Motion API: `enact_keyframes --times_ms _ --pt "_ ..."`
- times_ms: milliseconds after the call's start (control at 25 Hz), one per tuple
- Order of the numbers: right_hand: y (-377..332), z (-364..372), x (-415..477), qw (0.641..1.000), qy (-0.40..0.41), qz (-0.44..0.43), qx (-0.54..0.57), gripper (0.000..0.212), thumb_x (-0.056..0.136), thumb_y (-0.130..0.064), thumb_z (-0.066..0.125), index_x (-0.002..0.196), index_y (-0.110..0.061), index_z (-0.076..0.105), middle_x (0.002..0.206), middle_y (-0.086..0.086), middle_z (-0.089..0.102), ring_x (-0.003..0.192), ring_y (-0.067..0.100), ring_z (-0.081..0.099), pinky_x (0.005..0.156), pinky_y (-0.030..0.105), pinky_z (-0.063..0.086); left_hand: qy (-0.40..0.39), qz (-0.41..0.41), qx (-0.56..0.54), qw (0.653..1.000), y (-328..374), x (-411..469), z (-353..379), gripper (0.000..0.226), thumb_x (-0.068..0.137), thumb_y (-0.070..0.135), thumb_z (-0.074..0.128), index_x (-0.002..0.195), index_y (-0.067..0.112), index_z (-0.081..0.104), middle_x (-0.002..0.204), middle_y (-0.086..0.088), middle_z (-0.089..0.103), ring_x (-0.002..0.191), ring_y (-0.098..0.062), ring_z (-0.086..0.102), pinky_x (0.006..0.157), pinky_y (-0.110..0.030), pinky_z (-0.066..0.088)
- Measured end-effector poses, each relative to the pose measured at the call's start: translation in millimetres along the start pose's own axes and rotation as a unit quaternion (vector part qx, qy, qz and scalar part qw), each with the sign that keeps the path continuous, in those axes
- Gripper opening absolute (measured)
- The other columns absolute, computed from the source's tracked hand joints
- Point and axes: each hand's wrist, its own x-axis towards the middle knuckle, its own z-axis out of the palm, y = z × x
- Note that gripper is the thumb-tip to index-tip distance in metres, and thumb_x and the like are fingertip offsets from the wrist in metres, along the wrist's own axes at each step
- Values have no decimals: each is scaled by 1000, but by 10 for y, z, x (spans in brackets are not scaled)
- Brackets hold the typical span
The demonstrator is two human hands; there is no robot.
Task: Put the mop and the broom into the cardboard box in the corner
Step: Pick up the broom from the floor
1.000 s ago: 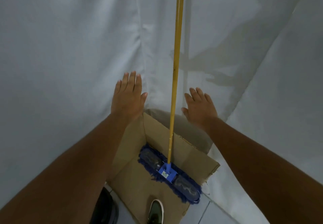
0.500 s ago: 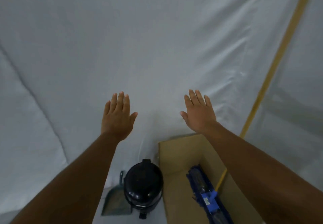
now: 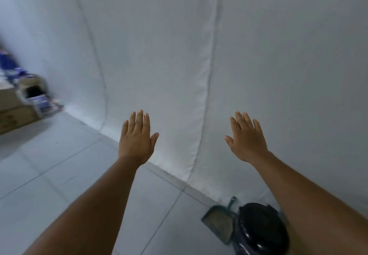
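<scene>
My left hand (image 3: 136, 139) is held out flat in front of me, fingers apart, holding nothing. My right hand (image 3: 247, 137) is held out the same way to its right, also with nothing in it. Both hover in the air before a white cloth wall. The mop, the broom and the cardboard box in the corner are out of this view.
A black round bin (image 3: 260, 230) stands on the tiled floor at the lower right, with a green dustpan (image 3: 219, 223) beside it against the white cloth wall (image 3: 179, 55). Blurred cardboard boxes and blue items (image 3: 22, 99) sit at the far left. Grey floor tiles (image 3: 59, 165) spread left.
The view has swung left: the cardboard box with the blue mop and its yellow handle has left the frame, and the bin and dustpan moved to the lower right. Both hands stay open.
</scene>
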Motion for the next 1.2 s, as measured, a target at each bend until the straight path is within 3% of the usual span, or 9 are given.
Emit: enact_keyframes --times_ms 160,320,520,840,1200 --pt "-1548 167 513 994 -7 -89 59 67 94 -46 38 147 -11 18 160 11 11 147 27 3 116 47 6 -13 -115 55 992 -1557 -537 -197 72 96 51 19 150 7 2 161 -14 3 148 -30 -6 120 -46 5" --pt "-3265 376 687 970 -35 -220 98 66 94 -44 42 146 -10 21 159 11 14 146 27 6 116 47 7 -26 -257 92 962 -2947 -1324 -342 71 96 50 19 150 7 1 161 -13 2 148 -29 -7 119 -44 2" --pt "-4857 582 472 927 -61 -352 114 66 93 -41 45 146 -11 21 159 9 15 146 25 7 117 45 6 -39 -380 98 919 -3905 -2226 -425 72 96 49 22 150 7 0 161 -13 0 148 -28 -8 120 -44 0" --pt "-6217 1424 161 848 -153 -497 104 66 95 -41 42 148 -11 17 160 8 11 147 24 5 117 44 5 -102 -488 89 862 -4410 -3171 161 70 96 50 20 150 10 -2 161 -10 -3 147 -25 -12 120 -42 -3" --pt "-6835 3621 -275 750 -264 -603 65 58 97 -27 45 146 -4 23 157 15 22 144 30 16 115 47 20 -193 -579 -12 792 -4410 -4114 2232 68 98 46 25 150 9 2 161 -12 2 148 -28 -4 119 -43 0"
